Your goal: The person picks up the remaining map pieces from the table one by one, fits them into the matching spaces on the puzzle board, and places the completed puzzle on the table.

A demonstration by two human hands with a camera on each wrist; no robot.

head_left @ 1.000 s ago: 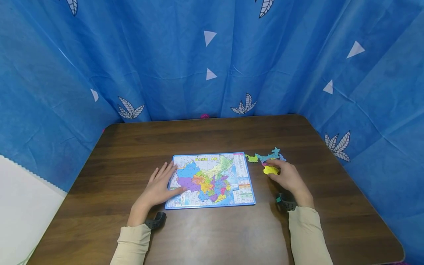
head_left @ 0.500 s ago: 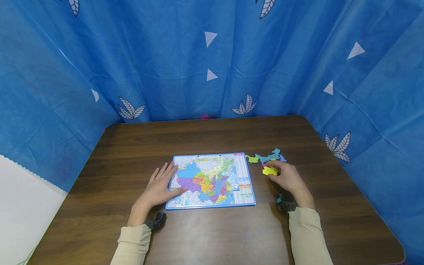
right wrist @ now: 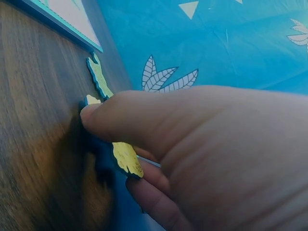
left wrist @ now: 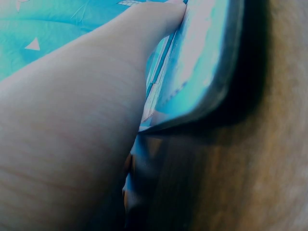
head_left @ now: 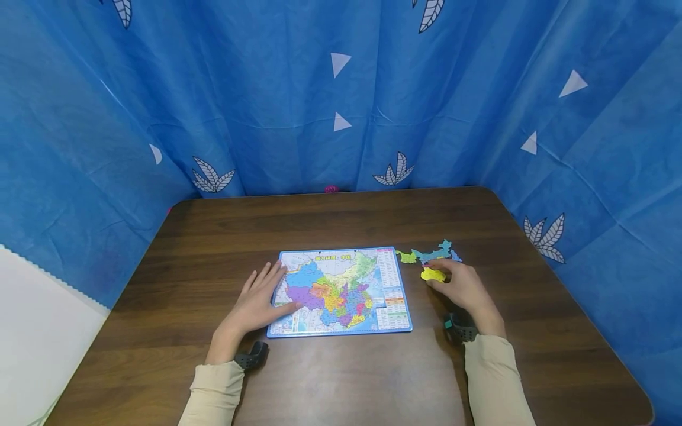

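Fingers (right wrist: 151, 195) pinching a bright yellow puzzle piece (right wrist: 126, 158), thin, jagged-edged, dark-sided.

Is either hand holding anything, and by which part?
The right hand pinches a yellow puzzle piece, apparently by opposite edges. The left hand rests on the map board, gripping nothing.

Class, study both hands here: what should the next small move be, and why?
Perhaps the right hand should raise the yellow piece a little, since it pinches that piece and the blue-green piece lies close beyond, where sliding might disturb it. The left hand rests on the map board, away from both.
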